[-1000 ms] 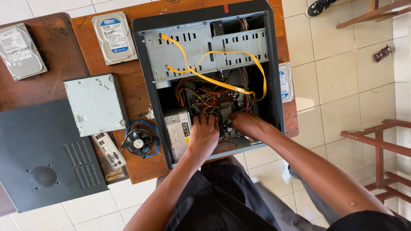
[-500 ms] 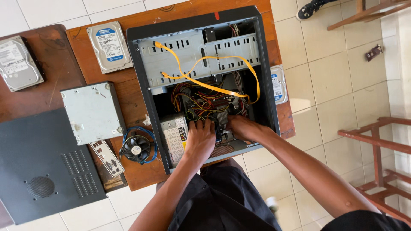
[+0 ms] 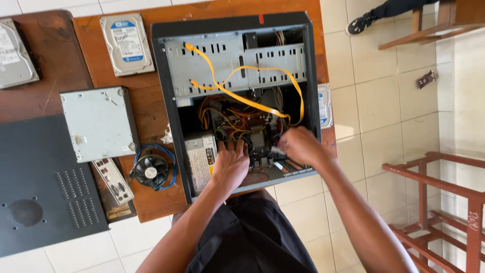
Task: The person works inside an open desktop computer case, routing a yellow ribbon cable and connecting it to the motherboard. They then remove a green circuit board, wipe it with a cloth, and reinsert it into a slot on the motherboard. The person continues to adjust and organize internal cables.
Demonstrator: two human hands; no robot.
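Right hand (image 3: 299,146) pinched around a small pale connector (image 3: 277,150) inside the open computer case (image 3: 166,91); left hand (image 3: 231,164) spread flat, fingers open, beside the power supply (image 3: 199,159); yellow cables (image 3: 237,96) above; 2 hard drives (image 3: 126,43) on the wooden table (image 3: 151,197).

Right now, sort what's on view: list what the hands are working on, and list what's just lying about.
In hand:
open computer case
wires inside it
yellow cables
left hand, resting inside the case
right hand, fingers on a small part; too small to tell which

Lying about:
two hard drives
grey drive box
small fan
black side panel
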